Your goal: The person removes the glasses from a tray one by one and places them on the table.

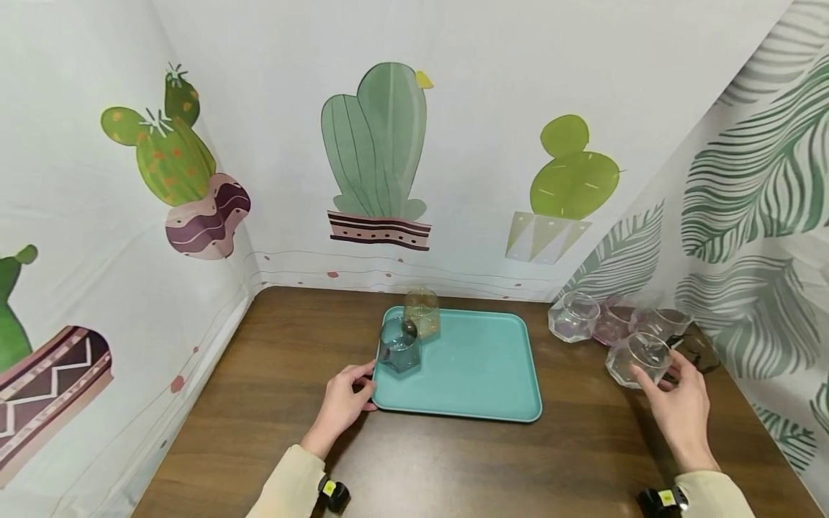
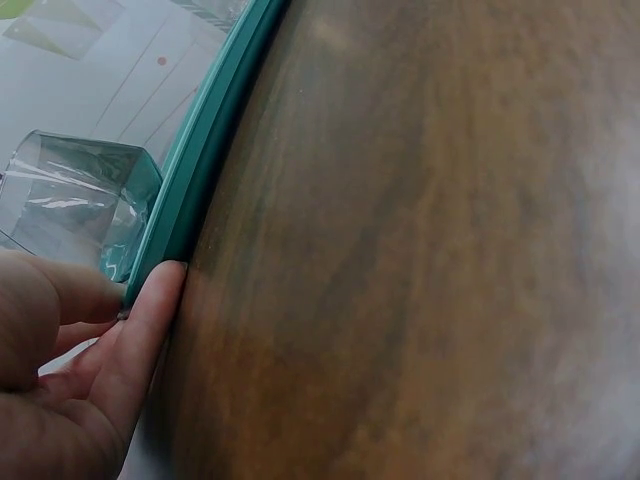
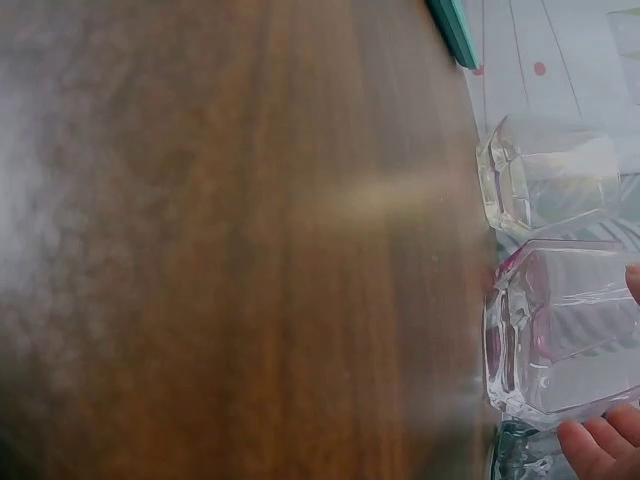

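Observation:
A teal tray (image 1: 479, 367) lies on the table, its front left corner pinched between the thumb and fingers of my left hand (image 1: 343, 397). On the tray's left side stand a blue-grey glass (image 1: 399, 347) and, behind it, an amber glass (image 1: 422, 314). Well to the right of the tray, my right hand (image 1: 685, 409) grips a clear faceted glass (image 1: 627, 364), thumb on the near side and fingers round the far right. In the right wrist view this glass (image 3: 570, 350) stands upright, and only fingertips (image 3: 590, 450) show beside it.
Behind the held glass stand another clear glass (image 1: 573, 318), a pink glass (image 1: 612, 324) and a further clear glass (image 1: 660, 321). A dark glass (image 1: 701, 352) is partly hidden by my right hand. Cactus-printed cloth walls (image 1: 479, 144) border the wooden table (image 1: 453, 460).

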`<state>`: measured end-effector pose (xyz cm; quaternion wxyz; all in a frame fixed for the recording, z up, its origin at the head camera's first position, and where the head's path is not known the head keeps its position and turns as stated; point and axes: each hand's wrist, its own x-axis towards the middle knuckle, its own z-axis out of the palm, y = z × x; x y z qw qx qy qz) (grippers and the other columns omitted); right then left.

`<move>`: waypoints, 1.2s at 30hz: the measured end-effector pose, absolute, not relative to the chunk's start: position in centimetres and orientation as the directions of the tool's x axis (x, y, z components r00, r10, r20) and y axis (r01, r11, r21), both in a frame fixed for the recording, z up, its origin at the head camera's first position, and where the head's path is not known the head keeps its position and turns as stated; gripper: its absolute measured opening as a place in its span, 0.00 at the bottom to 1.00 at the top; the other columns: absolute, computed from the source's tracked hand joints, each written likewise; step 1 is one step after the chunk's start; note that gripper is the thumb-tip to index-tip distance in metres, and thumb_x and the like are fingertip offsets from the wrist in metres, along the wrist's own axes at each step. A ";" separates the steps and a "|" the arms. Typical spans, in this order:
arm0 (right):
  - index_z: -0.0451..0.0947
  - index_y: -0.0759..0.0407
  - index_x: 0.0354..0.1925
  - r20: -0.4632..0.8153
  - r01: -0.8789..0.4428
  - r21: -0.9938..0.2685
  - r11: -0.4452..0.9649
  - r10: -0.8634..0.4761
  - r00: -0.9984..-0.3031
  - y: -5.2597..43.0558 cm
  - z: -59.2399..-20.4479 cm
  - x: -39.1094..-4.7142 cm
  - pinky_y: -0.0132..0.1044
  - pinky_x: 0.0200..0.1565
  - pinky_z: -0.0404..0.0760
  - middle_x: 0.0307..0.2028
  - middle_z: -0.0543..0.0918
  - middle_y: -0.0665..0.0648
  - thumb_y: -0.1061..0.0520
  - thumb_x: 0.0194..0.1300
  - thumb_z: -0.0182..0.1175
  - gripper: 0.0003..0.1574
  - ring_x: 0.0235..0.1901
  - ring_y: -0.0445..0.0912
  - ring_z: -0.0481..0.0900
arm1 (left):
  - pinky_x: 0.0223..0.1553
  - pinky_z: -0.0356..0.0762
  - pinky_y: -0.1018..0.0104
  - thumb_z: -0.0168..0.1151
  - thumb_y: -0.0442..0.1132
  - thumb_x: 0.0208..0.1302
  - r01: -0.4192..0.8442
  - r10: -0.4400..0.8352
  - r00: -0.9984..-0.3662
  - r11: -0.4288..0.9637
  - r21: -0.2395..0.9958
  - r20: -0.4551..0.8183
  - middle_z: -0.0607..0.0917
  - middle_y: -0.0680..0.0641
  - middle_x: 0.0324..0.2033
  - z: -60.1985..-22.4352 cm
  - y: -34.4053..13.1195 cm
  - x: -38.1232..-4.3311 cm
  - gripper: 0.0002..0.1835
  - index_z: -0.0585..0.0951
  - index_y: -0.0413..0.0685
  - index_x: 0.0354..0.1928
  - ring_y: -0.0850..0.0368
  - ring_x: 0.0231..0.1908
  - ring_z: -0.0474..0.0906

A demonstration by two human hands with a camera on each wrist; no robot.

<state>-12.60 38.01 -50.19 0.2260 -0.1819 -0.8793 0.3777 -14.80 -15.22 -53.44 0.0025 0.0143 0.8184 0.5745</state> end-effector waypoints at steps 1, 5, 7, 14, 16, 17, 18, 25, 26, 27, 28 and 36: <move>0.66 0.72 0.72 0.263 0.147 -0.745 0.650 0.490 -0.831 38.0 -50.2 -12.6 0.05 0.33 0.64 0.58 0.73 0.76 0.56 0.63 0.73 0.46 0.29 0.14 0.63 | 0.26 0.89 0.67 0.63 0.22 0.66 0.020 0.026 -1.000 0.340 0.940 0.012 0.83 0.36 0.50 -53.4 -15.2 -14.8 0.22 0.82 0.32 0.62 0.46 0.44 0.83; 0.66 0.72 0.72 0.269 0.145 -0.741 0.656 0.488 -0.830 37.9 -50.1 -12.6 0.05 0.33 0.64 0.58 0.73 0.76 0.56 0.64 0.73 0.45 0.30 0.14 0.63 | 0.27 0.90 0.66 0.62 0.22 0.67 0.018 0.028 -1.000 0.340 0.940 0.009 0.83 0.36 0.50 -53.4 -15.2 -14.8 0.22 0.81 0.32 0.63 0.46 0.44 0.83; 0.68 0.72 0.71 0.278 0.138 -0.740 0.658 0.487 -0.828 37.8 -50.0 -12.5 0.05 0.34 0.65 0.57 0.73 0.75 0.56 0.63 0.73 0.44 0.31 0.15 0.63 | 0.27 0.90 0.66 0.62 0.22 0.67 0.014 0.028 -1.000 0.339 0.941 0.005 0.83 0.36 0.50 -53.4 -15.2 -14.8 0.22 0.81 0.32 0.63 0.46 0.44 0.83; 0.70 0.70 0.70 0.340 0.106 -0.741 0.663 0.507 -0.792 37.6 -48.9 -12.2 0.05 0.39 0.66 0.58 0.75 0.69 0.58 0.64 0.71 0.41 0.35 0.16 0.64 | 0.27 0.90 0.66 0.62 0.22 0.67 0.014 0.032 -0.999 0.343 0.939 0.003 0.82 0.36 0.50 -53.5 -15.2 -14.8 0.22 0.81 0.32 0.63 0.47 0.43 0.83; 0.69 0.69 0.70 0.353 0.104 -0.741 0.663 0.517 -0.780 37.4 -48.5 -12.0 0.05 0.40 0.66 0.59 0.74 0.67 0.57 0.65 0.71 0.41 0.36 0.16 0.64 | 0.27 0.90 0.66 0.62 0.22 0.67 0.014 0.034 -0.999 0.342 0.940 0.003 0.82 0.36 0.49 -53.5 -15.2 -14.8 0.22 0.81 0.32 0.63 0.47 0.43 0.83; 0.69 0.68 0.71 0.361 0.104 -0.737 0.668 0.520 -0.774 37.3 -48.3 -11.9 0.06 0.40 0.66 0.58 0.74 0.66 0.58 0.65 0.71 0.40 0.36 0.16 0.64 | 0.27 0.90 0.66 0.62 0.22 0.67 0.014 0.034 -0.999 0.344 0.939 0.002 0.82 0.37 0.49 -53.5 -15.2 -14.8 0.22 0.81 0.32 0.63 0.47 0.43 0.83; 0.70 0.68 0.71 0.374 0.099 -0.733 0.673 0.520 -0.768 37.2 -48.1 -11.8 0.06 0.41 0.66 0.58 0.74 0.65 0.58 0.65 0.71 0.40 0.36 0.17 0.64 | 0.27 0.90 0.67 0.62 0.22 0.67 0.013 0.034 -0.999 0.344 0.939 0.001 0.82 0.37 0.49 -53.5 -15.3 -14.8 0.22 0.81 0.32 0.63 0.47 0.43 0.83; 0.74 0.68 0.67 0.471 0.016 -0.693 0.721 0.469 -0.747 35.9 -47.0 -11.6 0.06 0.42 0.65 0.53 0.75 0.62 0.63 0.63 0.72 0.36 0.39 0.17 0.65 | 0.27 0.90 0.66 0.62 0.22 0.67 0.020 0.029 -1.000 0.332 0.943 0.011 0.82 0.37 0.48 -53.5 -15.3 -14.9 0.22 0.81 0.32 0.63 0.48 0.42 0.83; 0.74 0.68 0.66 0.484 0.001 -0.686 0.728 0.457 -0.747 35.6 -46.8 -11.7 0.06 0.41 0.65 0.53 0.75 0.63 0.64 0.62 0.72 0.36 0.38 0.17 0.65 | 0.27 0.90 0.66 0.62 0.22 0.67 0.022 0.029 -0.999 0.329 0.944 0.013 0.82 0.37 0.48 -53.5 -15.3 -15.0 0.22 0.81 0.32 0.63 0.48 0.42 0.83; 0.75 0.69 0.66 0.497 -0.016 -0.678 0.735 0.442 -0.746 35.3 -46.7 -11.7 0.06 0.42 0.65 0.53 0.75 0.65 0.65 0.61 0.73 0.35 0.39 0.17 0.65 | 0.27 0.90 0.66 0.61 0.22 0.67 0.024 0.029 -0.999 0.327 0.945 0.015 0.82 0.37 0.48 -53.5 -15.3 -15.0 0.22 0.81 0.32 0.63 0.48 0.42 0.83; 0.75 0.69 0.65 0.508 -0.032 -0.673 0.739 0.431 -0.746 35.0 -46.6 -11.7 0.06 0.42 0.65 0.52 0.75 0.64 0.66 0.61 0.73 0.35 0.39 0.17 0.65 | 0.27 0.90 0.66 0.61 0.22 0.67 0.026 0.031 -0.999 0.325 0.945 0.017 0.82 0.37 0.48 -53.5 -15.3 -15.0 0.22 0.81 0.32 0.63 0.48 0.42 0.83; 0.78 0.69 0.62 0.539 -0.154 -0.670 0.726 0.333 -0.774 31.3 -46.2 -12.3 0.06 0.44 0.68 0.50 0.78 0.65 0.68 0.57 0.75 0.34 0.44 0.19 0.67 | 0.27 0.90 0.66 0.62 0.22 0.67 0.021 0.033 -0.999 0.329 0.944 0.010 0.83 0.37 0.49 -53.6 -15.3 -15.0 0.22 0.81 0.33 0.64 0.48 0.43 0.83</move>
